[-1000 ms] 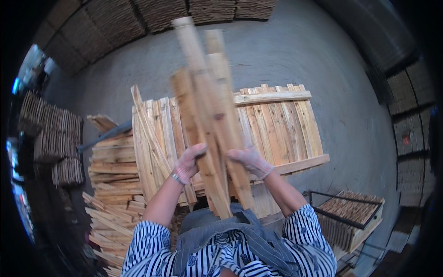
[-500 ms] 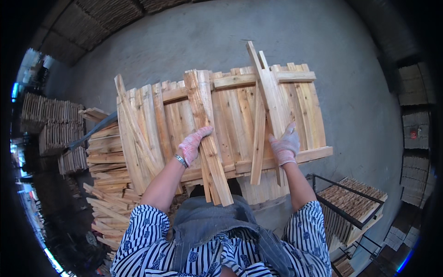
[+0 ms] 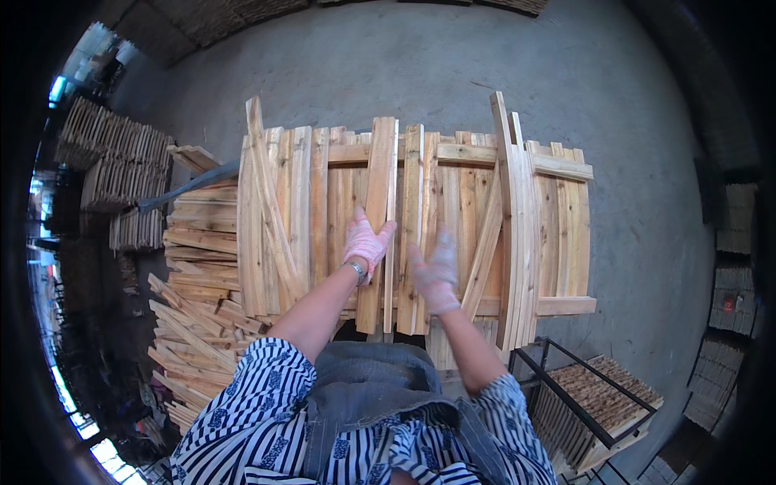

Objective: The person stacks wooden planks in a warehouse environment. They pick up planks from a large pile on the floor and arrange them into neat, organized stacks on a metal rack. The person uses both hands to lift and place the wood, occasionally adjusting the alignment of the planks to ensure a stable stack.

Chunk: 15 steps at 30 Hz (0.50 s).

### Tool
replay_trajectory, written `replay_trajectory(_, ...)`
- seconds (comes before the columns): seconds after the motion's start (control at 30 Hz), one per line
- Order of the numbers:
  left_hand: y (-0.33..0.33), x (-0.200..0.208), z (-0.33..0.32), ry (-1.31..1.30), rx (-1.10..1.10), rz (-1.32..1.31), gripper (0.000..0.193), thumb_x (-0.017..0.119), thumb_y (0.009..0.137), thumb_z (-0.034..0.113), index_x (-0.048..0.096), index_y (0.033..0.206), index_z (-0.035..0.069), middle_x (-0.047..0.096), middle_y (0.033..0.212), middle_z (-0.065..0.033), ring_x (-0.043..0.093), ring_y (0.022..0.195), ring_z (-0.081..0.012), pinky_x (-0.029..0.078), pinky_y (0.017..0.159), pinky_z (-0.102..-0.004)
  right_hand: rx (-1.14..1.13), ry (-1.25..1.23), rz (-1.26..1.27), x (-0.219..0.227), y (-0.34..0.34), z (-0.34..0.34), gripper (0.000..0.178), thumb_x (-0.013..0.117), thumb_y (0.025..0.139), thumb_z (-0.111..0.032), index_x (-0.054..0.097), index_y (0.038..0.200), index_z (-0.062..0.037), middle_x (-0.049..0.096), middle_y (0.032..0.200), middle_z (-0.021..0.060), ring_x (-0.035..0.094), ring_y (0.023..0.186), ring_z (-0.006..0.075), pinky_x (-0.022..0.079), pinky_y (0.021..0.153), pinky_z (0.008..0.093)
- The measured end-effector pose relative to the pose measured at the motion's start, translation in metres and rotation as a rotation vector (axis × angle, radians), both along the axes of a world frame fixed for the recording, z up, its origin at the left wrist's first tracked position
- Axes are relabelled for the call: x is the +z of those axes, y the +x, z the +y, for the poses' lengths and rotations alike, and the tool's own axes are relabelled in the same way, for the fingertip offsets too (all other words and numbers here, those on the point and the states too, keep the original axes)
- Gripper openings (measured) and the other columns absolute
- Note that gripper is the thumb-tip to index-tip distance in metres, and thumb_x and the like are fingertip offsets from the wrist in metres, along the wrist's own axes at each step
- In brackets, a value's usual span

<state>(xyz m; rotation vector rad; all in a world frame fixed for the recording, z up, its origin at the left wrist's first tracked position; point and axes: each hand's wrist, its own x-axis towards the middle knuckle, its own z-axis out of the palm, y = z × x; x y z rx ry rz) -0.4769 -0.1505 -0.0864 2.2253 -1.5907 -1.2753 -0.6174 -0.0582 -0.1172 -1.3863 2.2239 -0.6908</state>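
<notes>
My left hand point(image 3: 369, 244), in a pink-and-white knit glove, lies across a loose wooden slat point(image 3: 379, 174), thumb at its left edge and fingers at its right. To its right, my gloved right hand point(image 3: 436, 271) is motion-blurred, its thumb and fingers apart, above or beside another slat point(image 3: 411, 186); contact cannot be made out. These slats lie across a crosspiece point(image 3: 469, 154) over a row of side-by-side boards point(image 3: 572, 218). Several slats point(image 3: 508, 194) stand close together at the right, with a slanted one point(image 3: 483, 238) beside them. Another slanted slat point(image 3: 271, 202) rests at the left.
A heap of loose wooden pieces point(image 3: 198, 267) lies left of the boards, with a blue-grey strap point(image 3: 190, 186) above it. Bundled wood stacks point(image 3: 113, 145) stand farther left. At lower right, a black metal frame point(image 3: 574, 392) surrounds stacked wood. Grey concrete floor point(image 3: 388, 65) extends beyond.
My right hand has left the right-hand slats and moved left toward the middle. The slats near my left hand now lie straighter and farther apart. The view has shifted slightly.
</notes>
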Motion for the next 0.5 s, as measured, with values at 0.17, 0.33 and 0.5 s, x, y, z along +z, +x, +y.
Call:
replay_trajectory(0.17,0.029,-0.004,-0.006,0.034,0.044,0.187,0.102,0.072,0.086,0.046,0.016,0.154,-0.005,0.041,0.149,-0.0290,0.046,0.136,-0.0357,0.038,0.112,-0.0375,-0.095,0.388,-0.211,0.013,0.010,-0.042,0.098,0.065,0.089,-0.050,0.012,0.157,-0.0038,0.034,0.154,0.0263,0.041,0.139,0.0387,0.040,0.111,0.0417)
replay_trajectory(0.33,0.064,-0.002,-0.005,0.023,0.158,0.171,0.102,0.074,0.086,0.041,0.016,0.153,-0.007,0.042,0.149,-0.0276,0.047,0.135,-0.0327,0.038,0.111,-0.0340,-0.004,0.370,-0.223,0.032,-0.035,-0.037,0.093,0.062,0.090,-0.051,0.010,0.159,-0.0143,0.037,0.150,0.0298,0.048,0.132,0.0426,0.044,0.105,0.0457)
replay_trajectory(0.5,0.060,-0.023,-0.014,-0.052,0.131,-0.069,0.095,0.073,0.083,0.029,0.019,0.155,-0.002,0.034,0.154,-0.0272,0.038,0.142,-0.0356,0.032,0.117,-0.0363,-0.040,0.294,-0.063,-0.004,-0.045,-0.041,0.080,0.058,0.094,-0.039,0.019,0.156,-0.0075,0.043,0.142,0.0310,0.049,0.126,0.0465,0.043,0.105,0.0496)
